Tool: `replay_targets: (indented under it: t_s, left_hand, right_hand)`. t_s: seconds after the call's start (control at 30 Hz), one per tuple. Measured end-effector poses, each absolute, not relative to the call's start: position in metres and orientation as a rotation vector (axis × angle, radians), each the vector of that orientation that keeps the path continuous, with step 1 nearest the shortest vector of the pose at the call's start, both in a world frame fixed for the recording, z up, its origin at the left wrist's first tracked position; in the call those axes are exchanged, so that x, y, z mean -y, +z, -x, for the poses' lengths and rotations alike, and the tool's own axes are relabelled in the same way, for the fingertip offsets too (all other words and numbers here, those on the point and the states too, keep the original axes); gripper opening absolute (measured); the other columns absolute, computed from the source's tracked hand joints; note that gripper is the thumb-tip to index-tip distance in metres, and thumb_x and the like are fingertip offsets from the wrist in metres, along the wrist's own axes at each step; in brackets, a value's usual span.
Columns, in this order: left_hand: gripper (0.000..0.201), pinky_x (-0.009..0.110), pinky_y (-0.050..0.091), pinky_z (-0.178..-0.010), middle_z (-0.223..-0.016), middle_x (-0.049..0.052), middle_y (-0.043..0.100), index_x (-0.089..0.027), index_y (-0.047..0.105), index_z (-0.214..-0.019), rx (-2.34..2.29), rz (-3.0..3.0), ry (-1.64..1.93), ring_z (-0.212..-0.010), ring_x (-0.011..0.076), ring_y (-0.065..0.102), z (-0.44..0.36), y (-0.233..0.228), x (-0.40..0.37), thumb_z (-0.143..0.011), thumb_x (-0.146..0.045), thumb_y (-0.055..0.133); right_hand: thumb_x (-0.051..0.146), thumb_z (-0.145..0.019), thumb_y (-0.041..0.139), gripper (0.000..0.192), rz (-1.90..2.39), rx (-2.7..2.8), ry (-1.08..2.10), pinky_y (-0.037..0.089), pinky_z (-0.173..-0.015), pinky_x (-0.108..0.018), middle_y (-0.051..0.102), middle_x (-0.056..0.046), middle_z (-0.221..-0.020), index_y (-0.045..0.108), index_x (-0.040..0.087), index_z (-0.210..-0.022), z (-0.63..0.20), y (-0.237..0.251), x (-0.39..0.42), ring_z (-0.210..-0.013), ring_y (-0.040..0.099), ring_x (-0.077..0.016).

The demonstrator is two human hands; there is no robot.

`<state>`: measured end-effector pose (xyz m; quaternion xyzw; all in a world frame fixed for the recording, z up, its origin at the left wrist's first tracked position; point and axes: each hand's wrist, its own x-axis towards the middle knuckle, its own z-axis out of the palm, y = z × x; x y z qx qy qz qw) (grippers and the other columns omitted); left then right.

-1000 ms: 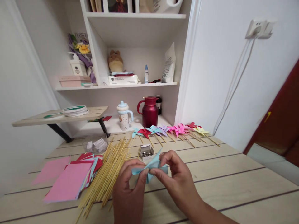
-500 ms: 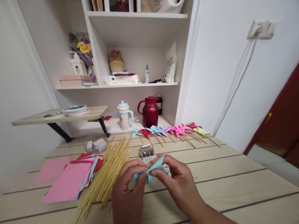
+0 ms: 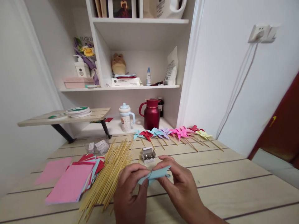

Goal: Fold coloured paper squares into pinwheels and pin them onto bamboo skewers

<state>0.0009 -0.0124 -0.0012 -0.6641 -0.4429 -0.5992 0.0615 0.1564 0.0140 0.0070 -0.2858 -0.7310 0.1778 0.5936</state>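
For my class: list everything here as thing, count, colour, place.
Table: one, wooden, foreground
Folded paper: one, light blue, centre
Pinwheels: several, multicoloured, table's far side
Sticks: many, yellowish, left
Open box: one, greyish, centre
Metal pieces: many, silvery, open box
Paper sheets: many, multicoloured, left
Small boxes: several, white, left
Stand: one, wooden, left
Discs: several, white-green, on stand
Shelving: one, white, back
Cup: one, white-blue, shelving's bottom
Jug: one, dark red, beside cup
Bottle: one, black, behind jug
Plush toy: one, brown, shelving's middle
Bag: one, white, shelving's middle
Bouquet: one, purple-yellow, shelving's left
Socket: one, white, upper right
Door: one, reddish, far right
Left hand: one, holding folded paper
Right hand: one, holding folded paper
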Motion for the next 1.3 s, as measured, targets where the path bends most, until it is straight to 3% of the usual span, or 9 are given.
replay_targets:
  t_s: [0.27,0.53,1.0,1.2,1.3]
  left_hand:
    - [0.017,0.023,0.054,-0.074,-0.089,0.0,0.067,-0.026,0.068,-0.091,1.152,1.989,-1.664,-0.083,0.0135,0.065,0.0,0.007,0.018,-0.082,-0.013,0.062]
    - [0.019,0.023,0.054,-0.074,-0.089,0.0,0.068,-0.026,0.067,-0.093,1.132,2.001,-1.597,-0.081,0.0138,0.065,0.005,0.005,0.02,-0.081,-0.012,0.063]
    - [0.023,0.025,0.052,-0.075,-0.09,0.001,0.068,-0.024,0.065,-0.096,1.125,2.063,-1.51,-0.082,0.0147,0.064,0.006,0.011,0.02,-0.08,-0.008,0.062]
    - [0.026,0.027,0.05,-0.082,-0.092,0.001,0.068,-0.024,0.065,-0.096,1.06,2.065,-1.468,-0.086,0.0155,0.062,0.008,0.011,0.021,-0.078,-0.006,0.061]
    - [0.026,0.027,0.049,-0.084,-0.088,0.001,0.068,-0.022,0.066,-0.093,0.984,2.067,-1.459,-0.084,0.0149,0.062,0.01,0.015,0.021,-0.076,-0.004,0.059]
  right_hand:
    - [0.001,-0.083,0.058,0.029,0.508,1.771,0.266,0.034,-0.105,-0.038,0.069,0.005,-0.083,0.061,0.026,-0.096,-0.16,0.004,-0.016,-0.073,0.065,-0.0126]
    - [0.002,-0.083,0.054,0.026,0.473,1.857,0.162,0.03,-0.102,-0.041,0.069,0.002,-0.087,0.058,0.024,-0.098,-0.165,0.006,-0.014,-0.079,0.066,-0.0152]
    - [0.001,-0.082,0.054,0.024,0.433,1.819,0.133,0.036,-0.099,-0.044,0.067,0.0,-0.084,0.055,0.023,-0.094,-0.161,0.008,-0.012,-0.077,0.066,-0.017]
    - [0.0,-0.081,0.058,0.04,0.424,1.812,0.169,0.033,-0.104,-0.046,0.069,0.001,-0.089,0.053,0.024,-0.113,-0.164,0.007,-0.015,-0.078,0.066,-0.0164]
    - [0.004,-0.084,0.055,0.03,0.407,1.888,0.131,0.035,-0.101,-0.046,0.07,0.0,-0.086,0.057,0.024,-0.106,-0.167,0.011,-0.014,-0.077,0.067,-0.0168]
